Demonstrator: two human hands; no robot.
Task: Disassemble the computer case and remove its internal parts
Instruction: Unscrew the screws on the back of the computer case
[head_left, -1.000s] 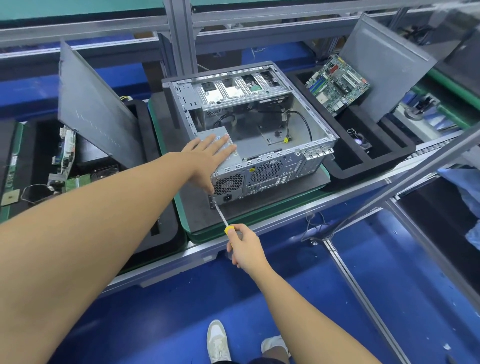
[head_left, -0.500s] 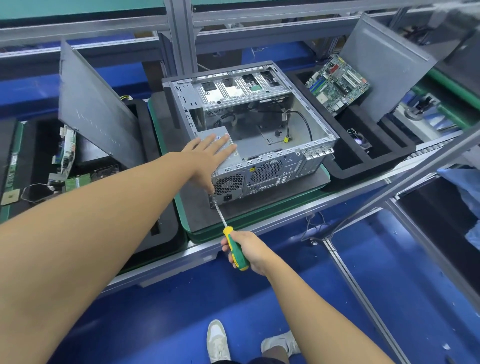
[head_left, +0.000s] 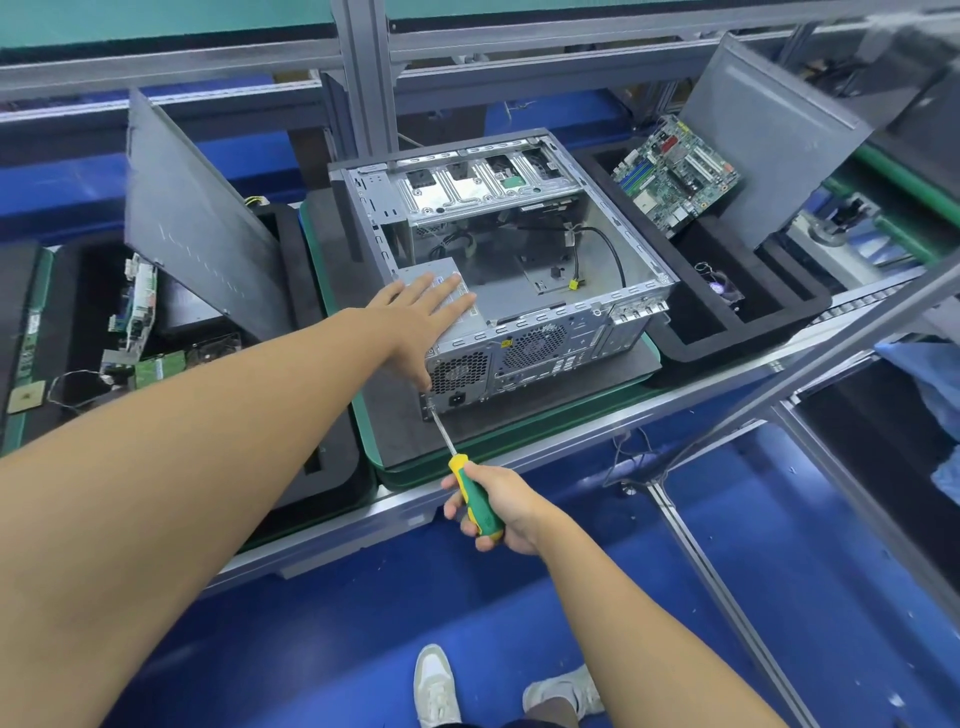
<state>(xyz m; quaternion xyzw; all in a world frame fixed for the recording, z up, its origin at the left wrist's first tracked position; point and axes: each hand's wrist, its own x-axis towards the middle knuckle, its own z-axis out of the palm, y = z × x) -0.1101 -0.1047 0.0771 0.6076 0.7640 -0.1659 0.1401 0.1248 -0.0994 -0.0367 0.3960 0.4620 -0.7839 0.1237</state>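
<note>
Step in hand: by my reading, loosening a fixing screw at the rear of the computer case, so that the power supply can come free.
Left hand: fingers straight, palm pressed flat on top of the power supply, steadying it.
Right hand: wrapped round the green-and-yellow handle of the screwdriver.
Where the case is: directly under my left hand and just beyond my right, lying on a dark mat on the table.
Case heading: it lies on its side with the open face up; the vented rear panel faces my right hand, and the long axis runs away from both hands.
Screwdriver axis: slanting from my right hand up and to the left, with the tip at the panel's lower corner just below my left thumb. I can't tell if it is seated in the screw head.
Next move: I'd keep the shaft in line with the screw, turn with light forward pressure, and keep the left palm down so nothing shifts.
Already out: a motherboard, well right of both hands.
</note>
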